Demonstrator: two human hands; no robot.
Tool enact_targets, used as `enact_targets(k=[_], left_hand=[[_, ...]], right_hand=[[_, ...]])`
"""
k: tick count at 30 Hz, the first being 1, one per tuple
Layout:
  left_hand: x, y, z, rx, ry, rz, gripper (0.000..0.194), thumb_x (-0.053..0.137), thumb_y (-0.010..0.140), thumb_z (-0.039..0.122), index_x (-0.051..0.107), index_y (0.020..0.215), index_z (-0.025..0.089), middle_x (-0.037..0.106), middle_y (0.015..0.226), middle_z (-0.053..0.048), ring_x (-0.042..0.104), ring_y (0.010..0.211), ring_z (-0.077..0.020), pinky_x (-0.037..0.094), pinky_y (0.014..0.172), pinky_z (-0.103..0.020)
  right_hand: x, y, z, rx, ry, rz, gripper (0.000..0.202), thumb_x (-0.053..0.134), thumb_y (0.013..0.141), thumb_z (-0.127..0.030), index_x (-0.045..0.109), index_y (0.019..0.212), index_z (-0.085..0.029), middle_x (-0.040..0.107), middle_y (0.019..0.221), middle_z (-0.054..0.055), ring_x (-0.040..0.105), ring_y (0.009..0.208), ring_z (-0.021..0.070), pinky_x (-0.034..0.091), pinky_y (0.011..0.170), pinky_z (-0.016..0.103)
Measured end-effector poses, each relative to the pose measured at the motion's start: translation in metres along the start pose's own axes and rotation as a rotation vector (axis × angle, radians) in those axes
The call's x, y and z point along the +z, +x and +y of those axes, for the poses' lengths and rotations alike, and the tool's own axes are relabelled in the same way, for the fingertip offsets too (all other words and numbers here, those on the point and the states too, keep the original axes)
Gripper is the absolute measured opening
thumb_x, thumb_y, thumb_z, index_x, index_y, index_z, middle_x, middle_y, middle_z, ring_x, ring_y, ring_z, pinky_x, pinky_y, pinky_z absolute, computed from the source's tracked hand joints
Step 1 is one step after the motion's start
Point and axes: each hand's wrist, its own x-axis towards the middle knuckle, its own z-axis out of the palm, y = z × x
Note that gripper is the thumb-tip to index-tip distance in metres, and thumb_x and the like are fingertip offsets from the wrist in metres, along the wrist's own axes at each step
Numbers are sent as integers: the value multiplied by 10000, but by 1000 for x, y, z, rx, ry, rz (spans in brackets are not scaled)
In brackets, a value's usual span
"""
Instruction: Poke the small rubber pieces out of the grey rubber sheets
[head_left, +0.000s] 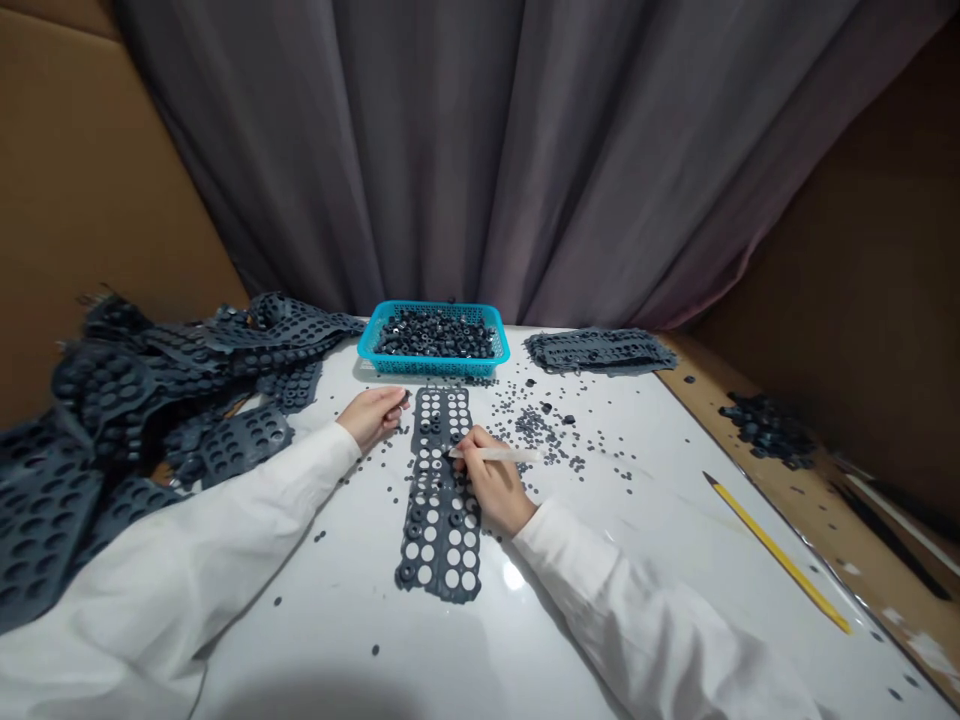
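Note:
A dark grey rubber sheet (442,490) with rows of round holes lies lengthwise in front of me. Most holes show the white table; a few still hold dark rubber rings. My right hand (491,480) grips a slim whitish stick-like tool (506,455), its tip over the middle of the sheet. To the left of the sheet's far end, my left hand (375,415) is closed in a pinch, with a small dark rubber piece (406,398) at its fingertips. Small dark discs (536,425) lie scattered right of the sheet.
Behind the sheet stands a blue basket (367,345) full of dark rubber rings. Perforated sheets (247,440) pile up at left; a flat stack of strips (600,350) lies at back right. A yellow pencil-like tool (780,552) and a heap of dark pieces (769,430) are at right.

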Motion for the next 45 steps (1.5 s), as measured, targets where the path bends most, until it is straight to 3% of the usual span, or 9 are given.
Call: enact_targets(k=[8, 13, 17, 19, 25, 28, 33, 37, 45], left_hand=[[22, -38, 7, -283, -408, -143, 247, 729, 636, 123, 626, 852, 62, 615, 746, -85, 379, 461, -17, 272, 393, -114], [31, -51, 12, -292, -470, -236, 258, 729, 669, 152, 630, 895, 76, 631, 782, -97, 376, 461, -16, 285, 403, -116], [38, -58, 14, -296, -440, -257, 281, 735, 681, 197, 610, 914, 101, 617, 750, -75, 360, 460, -16, 261, 414, -118], [42, -60, 14, -296, -412, -275, 307, 742, 678, 230, 603, 923, 108, 604, 745, -60, 354, 459, -13, 249, 416, -121], [61, -57, 10, -308, -316, -294, 283, 736, 680, 234, 597, 891, 107, 568, 647, -8, 364, 450, -23, 269, 417, -124], [65, -37, 16, -349, -284, -184, 141, 613, 758, 143, 596, 887, 87, 650, 780, -97, 435, 476, -49, 333, 405, -132], [59, 6, 36, -188, -273, 100, 340, 389, 611, -127, 591, 768, 97, 666, 829, -83, 593, 611, -93, 494, 508, -146], [55, 16, 45, -153, -205, 144, 356, 401, 642, -158, 603, 761, 109, 662, 862, -74, 645, 711, -106, 537, 587, -132], [47, 3, 36, -201, -300, 106, 240, 420, 804, -27, 540, 978, 87, 659, 991, -180, 674, 872, -231, 593, 653, -254]], right_hand=[[-2, 0, -1, 33, 117, 26, 255, 405, 906, -367, 532, 745, -215, 593, 639, -24, 568, 623, 161, 422, 584, 261], [-13, 1, -15, -28, 250, 142, 256, 389, 910, -393, 537, 1026, -219, 698, 900, 47, 650, 721, 189, 485, 661, 310], [-22, 1, -35, -108, 255, 172, 132, 496, 862, -348, 446, 833, -229, 705, 936, 72, 657, 828, 213, 477, 765, 362], [-22, -2, -45, -146, 233, 141, 260, 612, 779, -292, 357, 788, -242, 701, 967, 71, 648, 860, 218, 465, 798, 382], [-26, -1, -50, -161, 144, 131, 313, 612, 737, -223, 299, 743, -247, 700, 778, 33, 645, 679, 183, 486, 689, 340], [-69, 18, -24, -95, 115, 228, 319, 604, 727, -284, 288, 749, -246, 688, 718, 19, 639, 637, 173, 492, 630, 311], [-225, 38, 37, 165, -346, 747, 362, 640, 607, -309, 295, 690, -239, 660, 678, 22, 613, 648, 172, 459, 644, 289], [-325, 20, 69, 300, -504, 981, 318, 621, 553, -223, 320, 653, -241, 605, 614, 33, 556, 640, 194, 412, 670, 328], [-382, 3, 80, 376, -601, 1083, 320, 642, 556, -239, 322, 564, -254, 535, 532, 40, 516, 616, 232, 381, 651, 383]])
